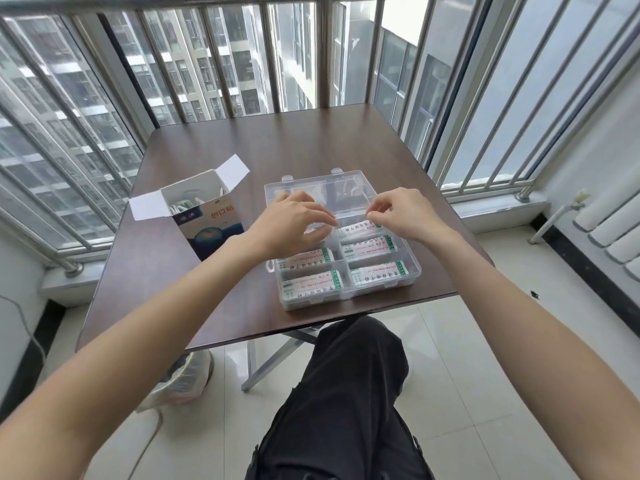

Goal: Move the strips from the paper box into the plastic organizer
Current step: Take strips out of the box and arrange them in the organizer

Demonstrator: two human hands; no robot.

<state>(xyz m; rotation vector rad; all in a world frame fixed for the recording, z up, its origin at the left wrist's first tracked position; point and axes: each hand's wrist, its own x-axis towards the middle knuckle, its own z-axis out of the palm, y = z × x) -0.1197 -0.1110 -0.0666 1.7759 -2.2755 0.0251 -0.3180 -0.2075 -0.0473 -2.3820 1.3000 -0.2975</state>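
Observation:
A clear plastic organizer [414,271] lies open on the dark table, its lid tipped back. White strips with green ends [379,273] fill several of its compartments. Left of it stands the open paper box [207,216], blue and white, with more strips showing inside. My left hand [294,223] hovers over the organizer's middle left compartment, fingers curled down onto a strip there, which they mostly hide. My right hand [398,213] pinches the right end of a strip [353,229] lying in the upper right filled compartment.
The brown table [173,289] stands against a metal window railing [322,50]. A radiator [609,230] is at the right. My dark-trousered leg [346,393] shows below the table edge, and a plastic-covered shoe [183,379] rests on the tiled floor.

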